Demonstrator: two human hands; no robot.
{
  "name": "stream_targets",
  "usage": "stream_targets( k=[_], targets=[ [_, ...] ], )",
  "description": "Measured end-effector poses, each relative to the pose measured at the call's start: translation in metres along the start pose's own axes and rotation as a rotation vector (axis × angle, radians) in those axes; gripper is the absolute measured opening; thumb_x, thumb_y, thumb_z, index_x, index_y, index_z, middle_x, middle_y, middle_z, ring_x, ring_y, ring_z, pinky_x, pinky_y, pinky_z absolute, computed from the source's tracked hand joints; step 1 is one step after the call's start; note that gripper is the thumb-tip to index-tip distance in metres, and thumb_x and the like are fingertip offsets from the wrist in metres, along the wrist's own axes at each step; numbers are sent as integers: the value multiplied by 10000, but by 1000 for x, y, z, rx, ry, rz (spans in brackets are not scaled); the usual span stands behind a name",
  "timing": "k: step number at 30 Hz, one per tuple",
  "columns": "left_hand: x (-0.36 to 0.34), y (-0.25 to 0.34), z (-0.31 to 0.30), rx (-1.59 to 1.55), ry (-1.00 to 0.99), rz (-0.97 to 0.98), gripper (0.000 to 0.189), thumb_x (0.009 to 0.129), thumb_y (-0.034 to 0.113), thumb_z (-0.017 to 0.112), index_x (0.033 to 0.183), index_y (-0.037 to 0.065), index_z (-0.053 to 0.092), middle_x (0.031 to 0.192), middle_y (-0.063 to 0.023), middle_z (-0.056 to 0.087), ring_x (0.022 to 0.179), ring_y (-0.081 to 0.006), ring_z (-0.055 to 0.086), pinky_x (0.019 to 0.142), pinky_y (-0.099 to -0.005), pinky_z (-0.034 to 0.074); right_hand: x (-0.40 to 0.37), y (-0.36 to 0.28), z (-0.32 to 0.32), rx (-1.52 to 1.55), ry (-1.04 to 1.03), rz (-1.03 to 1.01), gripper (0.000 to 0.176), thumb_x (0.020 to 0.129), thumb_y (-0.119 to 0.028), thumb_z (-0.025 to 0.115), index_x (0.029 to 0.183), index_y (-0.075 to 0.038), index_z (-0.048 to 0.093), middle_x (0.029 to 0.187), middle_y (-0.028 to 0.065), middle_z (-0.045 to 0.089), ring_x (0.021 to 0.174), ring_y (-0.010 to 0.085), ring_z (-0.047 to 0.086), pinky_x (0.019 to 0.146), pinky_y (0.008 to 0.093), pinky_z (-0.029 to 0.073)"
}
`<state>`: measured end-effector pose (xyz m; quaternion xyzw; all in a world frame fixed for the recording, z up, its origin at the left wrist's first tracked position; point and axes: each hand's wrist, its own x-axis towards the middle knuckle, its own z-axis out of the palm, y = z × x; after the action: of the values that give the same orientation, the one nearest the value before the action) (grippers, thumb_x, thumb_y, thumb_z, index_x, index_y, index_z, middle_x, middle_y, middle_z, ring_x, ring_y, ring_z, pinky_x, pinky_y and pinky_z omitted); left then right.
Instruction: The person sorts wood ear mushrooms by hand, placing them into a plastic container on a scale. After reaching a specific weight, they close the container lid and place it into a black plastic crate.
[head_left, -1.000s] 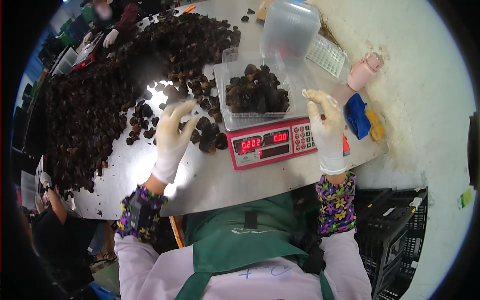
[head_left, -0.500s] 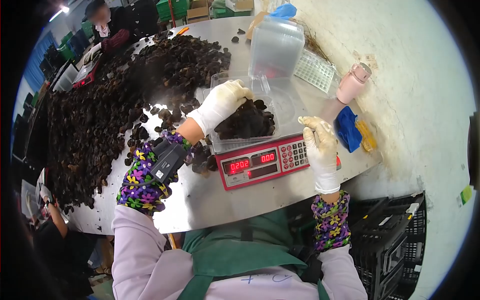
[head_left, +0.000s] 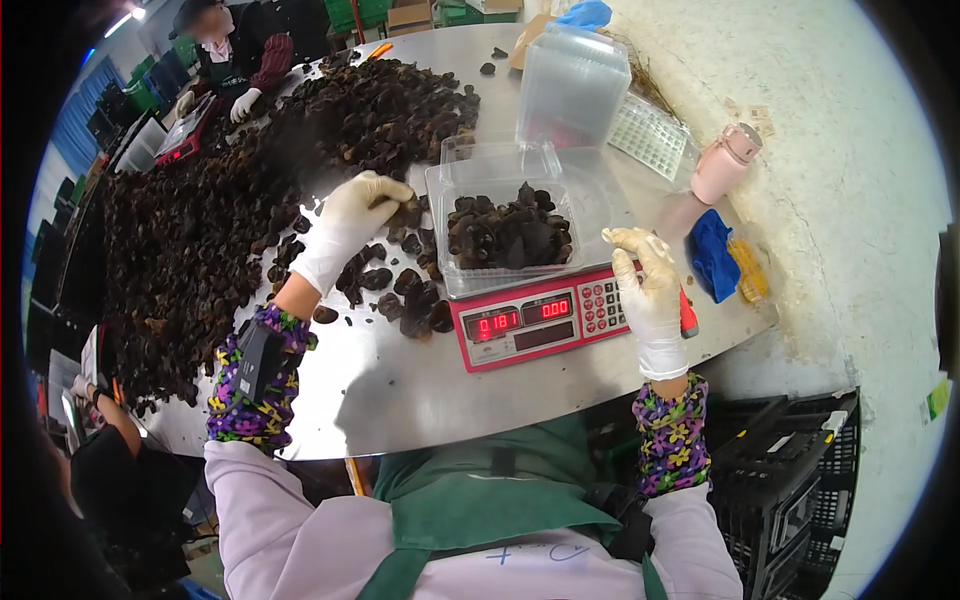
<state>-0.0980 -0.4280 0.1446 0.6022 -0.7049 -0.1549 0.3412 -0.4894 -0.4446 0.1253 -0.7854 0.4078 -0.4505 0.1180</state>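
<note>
Dark fungus pieces (head_left: 512,230) sit in a clear container (head_left: 515,270) on a red scale (head_left: 532,340), its platform bare to the right. Open metal runs between the scale and the curved front edge of the bench (head_left: 470,405). The left hand (head_left: 350,215), gloved, reaches over loose pieces just left of the platform; I cannot tell whether its grip is closed on one. The right hand (head_left: 650,285) hovers at the scale's right end, its grip loosely curled and open. The display reads 0.181 and 0.00; the blue handwriting (head_left: 545,553) on the pale clothing is unclear to me. A large heap (head_left: 200,240) crowds the left; stacked clear boxes (head_left: 572,90) stand behind, a pink bottle (head_left: 725,165) and blue cloth (head_left: 710,255) rightward, near the wall
</note>
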Motion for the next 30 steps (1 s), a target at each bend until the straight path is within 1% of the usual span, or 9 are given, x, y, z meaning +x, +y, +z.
stream_targets(
  k=[1, 3, 4, 9, 14, 16, 19, 23, 30],
  targets=[
    [-5, -3, 0, 0, -1, -1, 267, 838, 73, 717, 1103, 90, 743, 1075, -105, 683, 943, -243, 679, 856, -327, 536, 1, -2, 2, 1, -1, 1, 169, 930, -94, 656, 1083, -66, 722, 1077, 94, 708, 1101, 307, 594, 1003, 417, 428],
    [-18, 4, 2, 480, 34, 21, 375, 818, 60, 748, 1185, 130, 720, 1234, -116, 647, 1153, -288, 622, 1009, -372, 499, 3, -7, 6, 11, -21, -6, 170, 931, -103, 657, 1084, -64, 721, 1074, 96, 708, 1103, 309, 595, 1001, 414, 427],
    [-16, 8, 2, 384, 67, 34, 433, 785, 119, 784, 1209, 166, 710, 1288, -128, 614, 1205, -327, 576, 1036, -411, 474, 4, -9, 8, 14, -22, -7, 170, 931, -103, 657, 1084, -64, 721, 1074, 96, 708, 1103, 309, 595, 1001, 414, 427],
    [8, 59, 33, 260, 153, 282, 254, 798, 226, 784, 1033, 136, 756, 1109, -94, 686, 1109, -324, 611, 964, -420, 490, 5, -18, 17, 41, -55, 25, 175, 926, -112, 661, 1084, -66, 722, 1075, 100, 707, 1118, 311, 591, 1002, 404, 425],
    [23, 61, 74, 464, 140, 390, 223, 781, 278, 793, 932, 121, 744, 1065, -88, 686, 1134, -327, 599, 964, -425, 488, 1, -15, 10, -35, -42, -23, 179, 919, -105, 661, 1082, -64, 724, 1073, 102, 707, 1119, 317, 589, 999, 420, 437],
    [31, 57, 71, 293, -19, 259, 213, 777, 262, 797, 907, 106, 731, 1065, -84, 690, 1161, -320, 590, 992, -426, 472, -2, -12, 5, -53, -33, -27, 179, 916, -100, 661, 1079, -63, 724, 1071, 103, 706, 1115, 320, 590, 1000, 427, 441],
    [28, 54, 62, -101, 61, 238, 143, 835, 130, 772, 943, 64, 706, 1107, -68, 704, 1133, -266, 620, 1026, -387, 452, -8, -9, 0, -32, -14, -28, 178, 912, -92, 662, 1075, -62, 724, 1069, 103, 705, 1111, 326, 594, 1005, 436, 446],
    [16, 57, 49, -606, 34, -157, 196, 923, 141, 751, 1078, 36, 693, 1014, -2, 707, 910, -69, 616, 827, -249, 499, -10, -12, 2, -15, -23, -6, 181, 909, -86, 665, 1079, -62, 724, 1070, 104, 705, 1118, 327, 595, 1008, 435, 448],
    [-20, 59, 26, -836, -1, -237, 222, 918, 178, 765, 1088, 48, 706, 935, 30, 707, 826, -50, 603, 758, -216, 480, -8, -34, 13, 77, -53, -8, 186, 912, -67, 657, 1086, -52, 722, 1076, 111, 702, 1101, 316, 608, 990, 416, 458]
  ],
)
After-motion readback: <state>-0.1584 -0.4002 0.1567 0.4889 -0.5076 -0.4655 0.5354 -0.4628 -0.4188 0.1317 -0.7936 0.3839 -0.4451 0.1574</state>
